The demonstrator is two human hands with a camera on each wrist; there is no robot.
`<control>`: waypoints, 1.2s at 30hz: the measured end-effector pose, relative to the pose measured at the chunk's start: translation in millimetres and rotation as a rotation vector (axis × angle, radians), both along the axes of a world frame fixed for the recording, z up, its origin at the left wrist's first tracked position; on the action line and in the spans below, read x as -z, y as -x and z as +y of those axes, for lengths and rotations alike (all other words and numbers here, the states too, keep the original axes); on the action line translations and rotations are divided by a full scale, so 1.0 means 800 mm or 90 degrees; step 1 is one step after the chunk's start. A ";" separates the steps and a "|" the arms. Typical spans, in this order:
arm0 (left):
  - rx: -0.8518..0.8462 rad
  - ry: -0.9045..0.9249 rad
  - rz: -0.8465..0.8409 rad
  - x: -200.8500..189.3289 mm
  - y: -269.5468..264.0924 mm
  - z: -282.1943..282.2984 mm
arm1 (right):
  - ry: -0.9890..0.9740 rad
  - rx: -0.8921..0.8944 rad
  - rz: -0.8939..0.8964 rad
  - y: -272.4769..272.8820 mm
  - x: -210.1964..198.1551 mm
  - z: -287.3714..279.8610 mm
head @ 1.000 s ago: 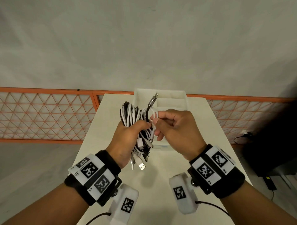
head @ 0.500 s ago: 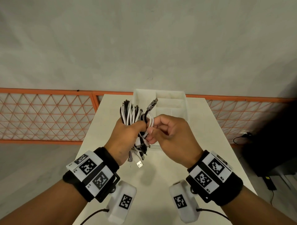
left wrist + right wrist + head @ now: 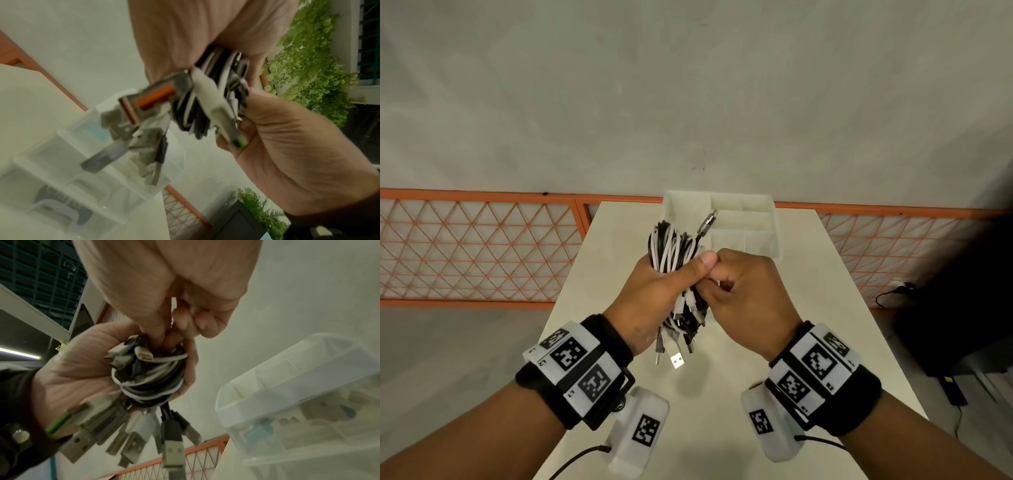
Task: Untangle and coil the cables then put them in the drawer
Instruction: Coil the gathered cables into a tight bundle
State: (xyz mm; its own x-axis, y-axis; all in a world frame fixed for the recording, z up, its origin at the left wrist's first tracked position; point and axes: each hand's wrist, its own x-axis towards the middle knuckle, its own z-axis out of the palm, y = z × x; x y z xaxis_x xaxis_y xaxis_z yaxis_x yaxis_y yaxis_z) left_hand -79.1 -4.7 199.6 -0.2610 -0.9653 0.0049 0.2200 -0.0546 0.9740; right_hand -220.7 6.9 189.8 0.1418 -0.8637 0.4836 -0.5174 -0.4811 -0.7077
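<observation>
So you've got a long cream table [image 3: 835, 308] running away from you toward the grey wall, with that orange lattice fence [image 3: 476, 250] behind its far edge. Sitting at the far edge of the table, about in the middle, is the clear plastic drawer [image 3: 774, 222] with divided compartments; from the right wrist view there's some small stuff inside it, but it's too blurry to say what.

Your left hand [image 3: 654, 291] is held up above the middle of the table, fingers and thumb wrapped tight around the cable bundle [image 3: 671, 253], a wad of black and white cables looped together. The loops stick out the top of your fist, the plug ends hang out the bottom.

Your right hand [image 3: 746, 298] is pressed right up against the left one, fingers curled in. In the right wrist view your fingertips [image 3: 162, 332] are dug into the top of the bundle, pinching at the strands there.

Small bits: a metal barrel plug [image 3: 708, 222] pokes up out of the loops on a black lead, and a bunch of USB plugs [image 3: 677, 360] dangle below your left hand, clear of the tabletop.
</observation>
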 end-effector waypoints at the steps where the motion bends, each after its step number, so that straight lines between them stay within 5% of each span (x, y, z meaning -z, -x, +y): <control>1: -0.025 -0.021 0.018 0.001 0.001 -0.001 | 0.011 -0.028 0.023 0.000 0.002 -0.001; 5: -0.103 -0.077 0.028 0.004 0.006 -0.004 | 0.004 -0.118 0.151 0.007 0.003 -0.002; 10: -0.084 -0.050 -0.020 0.003 -0.002 -0.005 | 0.011 -0.003 -0.050 0.020 -0.015 0.000; 15: -0.024 -0.043 -0.038 0.011 0.000 0.000 | -0.068 0.008 0.039 0.027 -0.043 -0.019; 18: -0.006 -0.064 -0.030 0.011 0.003 0.003 | -0.096 -0.002 -0.068 0.021 -0.047 -0.023; 24: 0.024 -0.070 0.031 0.012 -0.004 -0.001 | 0.156 -0.073 0.004 0.013 -0.026 -0.016; 36: 0.191 -0.014 0.069 0.009 -0.016 0.006 | 0.155 -0.156 -0.036 0.025 -0.004 -0.009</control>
State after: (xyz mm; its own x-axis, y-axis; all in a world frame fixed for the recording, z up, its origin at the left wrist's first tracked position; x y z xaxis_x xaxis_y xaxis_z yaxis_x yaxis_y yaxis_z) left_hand -66.3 -0.2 192.6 -0.5332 -0.8456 0.0274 0.2928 -0.1540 0.9437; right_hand -240.5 -0.5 193.3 0.2977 -0.6661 0.6839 -0.3297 -0.7440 -0.5811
